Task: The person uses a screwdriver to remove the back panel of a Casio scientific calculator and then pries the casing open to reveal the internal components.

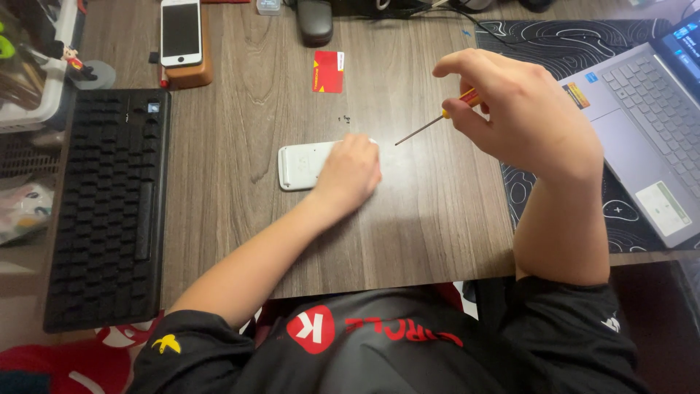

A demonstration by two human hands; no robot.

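Right hand point(521, 109) is pinching a thin screwdriver point(437, 120), fingers curled tight round its red-and-yellow handle, tip hanging above the counter point(408, 226). Left hand point(350, 171) is pressing flat on a white slab-shaped device point(302, 166) mid-counter; tiny screws point(345, 119) are lying at its 1 o'clock.

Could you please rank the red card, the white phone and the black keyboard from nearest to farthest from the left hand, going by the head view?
Measured from the left hand:
1. Red card, up the desk, just behind the hand.
2. White phone, far back, to the left.
3. Black keyboard, at the desk's left edge.
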